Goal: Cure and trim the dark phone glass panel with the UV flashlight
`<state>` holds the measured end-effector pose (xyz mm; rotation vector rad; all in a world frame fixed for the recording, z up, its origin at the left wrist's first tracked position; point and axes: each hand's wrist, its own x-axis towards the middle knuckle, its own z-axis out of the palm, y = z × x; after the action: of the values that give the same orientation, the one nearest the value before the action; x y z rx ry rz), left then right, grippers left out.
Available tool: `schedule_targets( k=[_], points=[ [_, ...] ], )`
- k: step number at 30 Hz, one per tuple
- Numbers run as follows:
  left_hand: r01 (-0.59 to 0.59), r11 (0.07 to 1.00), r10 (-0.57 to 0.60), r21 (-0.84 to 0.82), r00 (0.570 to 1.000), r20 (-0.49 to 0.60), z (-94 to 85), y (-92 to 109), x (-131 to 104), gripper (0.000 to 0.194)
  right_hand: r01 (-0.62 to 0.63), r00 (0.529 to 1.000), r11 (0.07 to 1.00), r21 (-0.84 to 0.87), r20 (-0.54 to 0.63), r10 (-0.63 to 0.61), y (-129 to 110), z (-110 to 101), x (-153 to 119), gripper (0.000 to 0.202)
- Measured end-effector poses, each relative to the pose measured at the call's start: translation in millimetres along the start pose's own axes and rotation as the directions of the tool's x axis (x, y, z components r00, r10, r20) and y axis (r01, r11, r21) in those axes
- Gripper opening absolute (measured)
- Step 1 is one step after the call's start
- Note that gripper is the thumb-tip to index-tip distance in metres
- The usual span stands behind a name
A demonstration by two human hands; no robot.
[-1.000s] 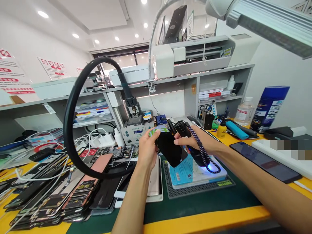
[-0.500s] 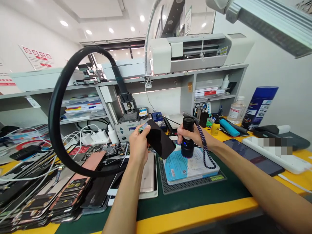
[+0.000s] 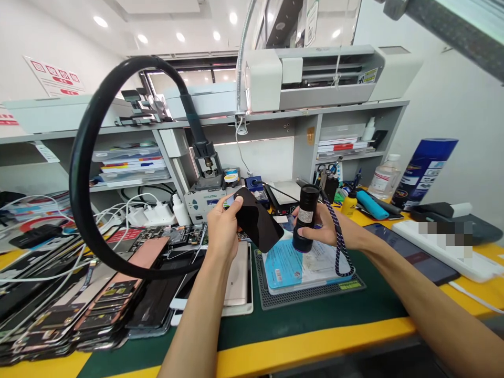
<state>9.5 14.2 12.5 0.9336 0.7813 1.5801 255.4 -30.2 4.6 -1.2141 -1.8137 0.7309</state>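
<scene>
My left hand point(image 3: 223, 223) pinches the upper left end of a dark glossy phone-sized panel point(image 3: 260, 223), thumb on its face. The panel is tilted, its lower right corner reaching over a blue and white box point(image 3: 287, 270). My right hand point(image 3: 323, 227) is wrapped around a black flashlight point(image 3: 306, 214), held upright with its lower end above the box. A small white label shows on its barrel, and a dark patterned wrist strap point(image 3: 340, 247) hangs from it. Box and grey perforated mat point(image 3: 307, 299) lie beneath both hands; the flashlight stays apart from the panel.
Stacked phone parts point(image 3: 106, 310) fill the left side, with a thick black hose point(image 3: 74, 173) looping above them. A gold tablet-like device point(image 3: 238, 281) lies beside the mat. At right are a dark phone point(image 3: 409, 252), a white power strip point(image 3: 437, 247) and a blue spray can point(image 3: 425, 173).
The flashlight has turned in my right hand, so its label now shows and a blue light on its side no longer does. My thumb sits lower on it. The left hand barely moved.
</scene>
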Motion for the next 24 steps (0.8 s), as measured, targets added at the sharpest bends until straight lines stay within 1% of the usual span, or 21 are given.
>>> schedule_targets(
  k=[4,7,12,14,18,24],
  points=[
    [-0.010,1.000,0.010,-0.026,1.000,-0.005,0.3,0,1,0.043,-0.038,0.999,0.995,0.090,-0.033,0.041,-4,4,-3,0.036],
    [-0.015,0.999,0.014,-0.037,1.000,-0.009,0.8,1,3,0.044,-0.073,0.994,0.980,0.185,-0.060,0.086,-5,2,-1,0.037],
    [-0.024,0.999,0.023,-0.045,1.000,-0.018,-0.6,1,4,0.041,-0.146,0.972,0.908,0.394,-0.113,0.205,-4,-9,11,0.035],
    [-0.024,0.999,0.023,-0.042,0.999,-0.025,-1.7,1,5,0.040,-0.165,0.960,0.876,0.453,-0.130,0.247,-3,-11,14,0.034],
    [-0.031,0.999,0.029,-0.037,0.999,-0.038,-3.6,-1,8,0.038,-0.182,0.950,0.853,0.489,-0.138,0.281,0,-9,17,0.034],
    [-0.050,0.998,0.048,-0.028,0.997,-0.059,-6.3,-2,11,0.036,-0.136,0.956,0.883,0.449,-0.173,0.235,2,-4,14,0.042]
  ],
)
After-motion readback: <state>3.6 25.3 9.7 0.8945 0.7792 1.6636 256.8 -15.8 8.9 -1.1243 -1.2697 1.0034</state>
